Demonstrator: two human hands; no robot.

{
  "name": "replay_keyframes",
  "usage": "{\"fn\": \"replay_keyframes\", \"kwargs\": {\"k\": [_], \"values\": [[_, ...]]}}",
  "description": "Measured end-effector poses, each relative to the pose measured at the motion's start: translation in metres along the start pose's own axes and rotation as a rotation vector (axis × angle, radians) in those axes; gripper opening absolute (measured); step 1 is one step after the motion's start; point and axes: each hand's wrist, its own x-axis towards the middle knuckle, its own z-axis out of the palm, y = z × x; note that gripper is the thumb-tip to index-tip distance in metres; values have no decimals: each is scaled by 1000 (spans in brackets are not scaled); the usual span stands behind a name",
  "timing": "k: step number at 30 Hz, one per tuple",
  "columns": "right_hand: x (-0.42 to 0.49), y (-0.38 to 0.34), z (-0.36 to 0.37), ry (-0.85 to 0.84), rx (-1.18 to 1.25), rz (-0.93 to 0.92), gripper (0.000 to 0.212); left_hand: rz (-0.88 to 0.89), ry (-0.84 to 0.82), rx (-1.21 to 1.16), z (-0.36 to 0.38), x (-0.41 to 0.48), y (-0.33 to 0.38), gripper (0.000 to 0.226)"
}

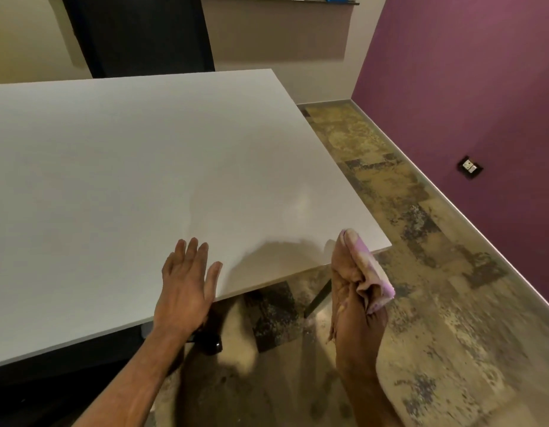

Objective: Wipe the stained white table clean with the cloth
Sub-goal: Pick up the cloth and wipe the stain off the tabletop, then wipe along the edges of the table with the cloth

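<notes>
The white table (137, 167) fills the left and middle of the view; its top looks plain, with no stain that I can make out. My left hand (185, 285) lies flat and open on the table's near edge, fingers spread. My right hand (351, 291) is raised just off the near right corner, beyond the edge, shut on a bunched pink and tan cloth (373, 278). The cloth is held in the air and does not touch the table.
A mottled brown floor (421, 241) runs along the right of the table, bounded by a purple wall (467, 87) with a socket (470, 167). A dark table leg (317, 297) shows under the near corner. A dark panel (137, 32) stands behind the far edge.
</notes>
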Motion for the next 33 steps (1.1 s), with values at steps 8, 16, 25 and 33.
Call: {"fn": "replay_keyframes", "kwargs": {"k": [8,16,25,33], "values": [[-2,51,-11,26,-77,-53,44,35,75,-45,3,-1,-1,66],[-3,98,-3,35,-21,-214,40,-52,198,-488,4,-1,-9,57],[-10,151,15,-59,-50,-461,46,196,386,-322,16,-2,-12,60],[2,195,28,-54,-33,-917,57,359,550,-254,25,-6,-17,54]]}}
